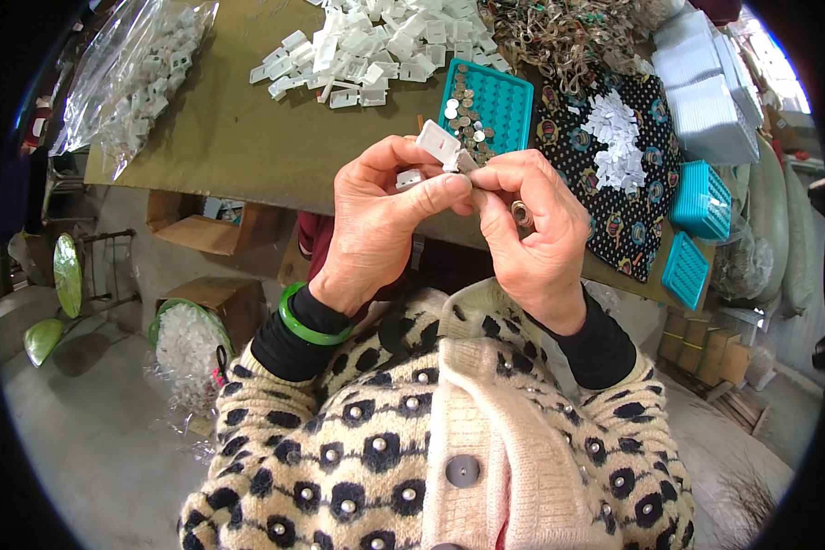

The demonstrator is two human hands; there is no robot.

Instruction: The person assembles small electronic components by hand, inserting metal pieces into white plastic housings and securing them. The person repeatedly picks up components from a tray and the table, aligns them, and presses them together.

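Pinching a white plastic piece [437, 139] near the front edge of the worktop [275, 137], the left hand [371, 215] had its grip clamped on it. The right hand [538, 225] held a small brown roll [522, 214], fingertips together at the piece's lower end. Reddish mark on piece: too small to read. Beyond lay a teal tray [511, 103] with metallic discs [465, 94], then heaped white pieces [385, 41].

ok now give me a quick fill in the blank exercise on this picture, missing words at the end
1. The green bangle sits on the ____ arm.
2. The left hand and right hand meet at a small plastic piece coloured ____.
3. The dark patterned cloth lies to the ____ of the teal tray with round discs.

Missing words: left; white; right.
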